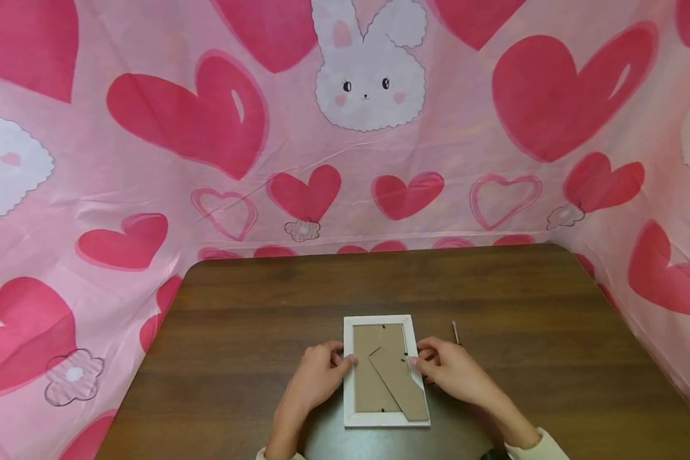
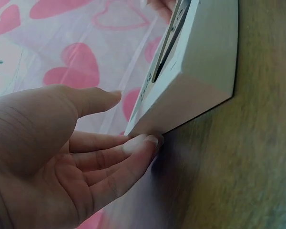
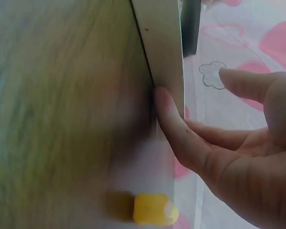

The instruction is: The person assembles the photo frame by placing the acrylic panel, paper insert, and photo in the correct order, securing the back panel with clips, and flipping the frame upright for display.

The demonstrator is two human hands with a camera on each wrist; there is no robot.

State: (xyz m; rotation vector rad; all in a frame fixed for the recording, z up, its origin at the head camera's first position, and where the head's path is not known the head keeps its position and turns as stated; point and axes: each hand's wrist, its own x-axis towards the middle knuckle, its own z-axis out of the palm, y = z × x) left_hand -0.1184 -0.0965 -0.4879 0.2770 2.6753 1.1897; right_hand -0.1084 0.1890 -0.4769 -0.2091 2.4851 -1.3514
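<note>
A white picture frame (image 1: 377,419) lies face down on the brown table, its brown backing board (image 1: 368,383) and slanted easel leg (image 1: 405,393) facing up. My left hand (image 1: 317,377) is at the frame's left side. In the left wrist view its fingertips (image 2: 150,143) touch the frame's side wall, and the thumb stands apart from it. On the opposite side is my right hand (image 1: 454,370). The right wrist view shows its index fingertip (image 3: 164,98) against the frame's side, with the thumb raised away. Small dark tabs dot the backing's edges.
A thin rod-like tool (image 1: 455,331) lies just beyond my right hand, partly hidden by it. The right wrist view also has a small yellow object (image 3: 152,209) on the table. Pink heart-patterned cloth (image 1: 368,160) hangs around the table's far and side edges.
</note>
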